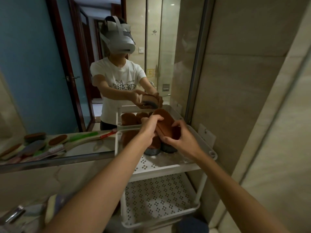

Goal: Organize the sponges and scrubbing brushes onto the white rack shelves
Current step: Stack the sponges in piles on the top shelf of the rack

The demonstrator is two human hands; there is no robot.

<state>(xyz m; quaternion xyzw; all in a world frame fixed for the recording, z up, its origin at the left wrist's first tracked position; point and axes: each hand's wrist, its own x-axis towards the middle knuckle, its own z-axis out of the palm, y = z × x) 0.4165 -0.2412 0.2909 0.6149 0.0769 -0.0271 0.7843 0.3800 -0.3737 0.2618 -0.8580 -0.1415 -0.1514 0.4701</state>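
Both of my hands hold one brown oval sponge (165, 121) above the top shelf of the white rack (168, 167). My left hand (149, 125) grips its left edge and my right hand (176, 138) wraps its lower right end. Beneath it, two sponges with brown tops and dark grey bases (161, 147) stand on the top shelf against the mirror. The lower shelf (158, 199) holds nothing that I can see. Several brushes and sponges (33, 147) show in the mirror at the left, lying on the counter.
A large mirror (50, 64) fills the wall ahead and reflects a person with a headset. A beige tiled wall (252, 98) runs close along the rack's right side. A metal tap (13, 214) and a pale brush handle (50, 209) sit at the lower left.
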